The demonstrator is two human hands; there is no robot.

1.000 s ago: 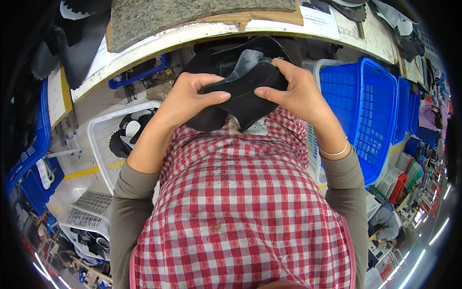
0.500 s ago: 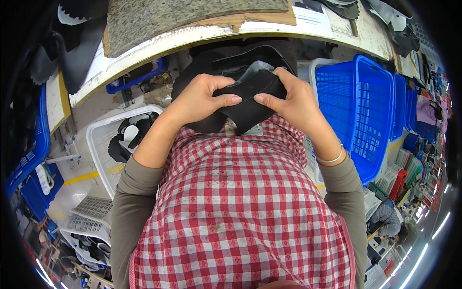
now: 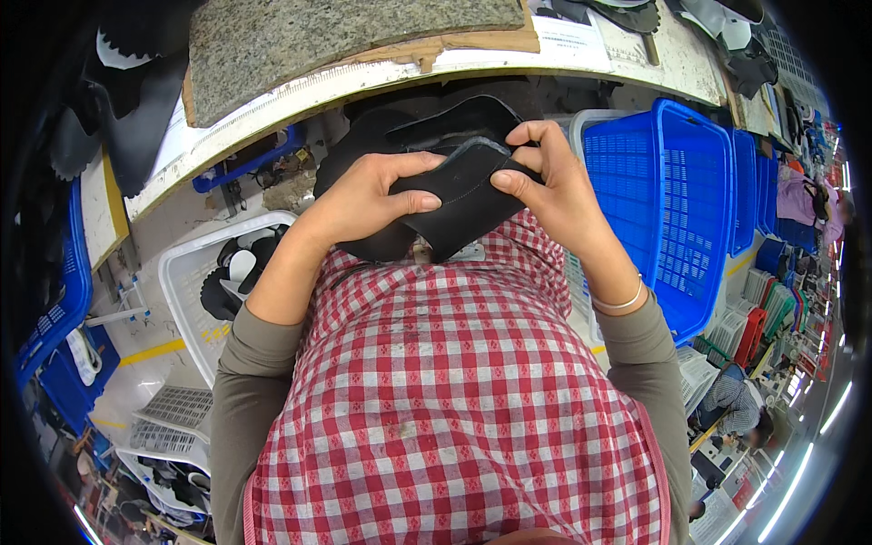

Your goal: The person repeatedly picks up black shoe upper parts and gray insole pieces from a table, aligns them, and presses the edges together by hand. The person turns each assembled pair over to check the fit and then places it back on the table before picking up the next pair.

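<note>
Black leather piece (image 3: 454, 195) held below the bench edge (image 3: 381, 77), long axis slanting; left hand (image 3: 368, 195) and right hand (image 3: 554, 182) fingers clamped on opposite ends.

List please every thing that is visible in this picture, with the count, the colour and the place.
black material pieces: a few, black, held in both hands in front of the chest
stone slab: one, grey speckled, on the workbench at top
workbench: one, pale, across the top
blue baskets: several, blue, on the right
white basket: one, white, on the left, with black and white pieces inside
bracelet: one, silver, right wrist
checked apron: one, red and white, on the body
left hand: grip on the pieces
right hand: grip on the pieces
</note>
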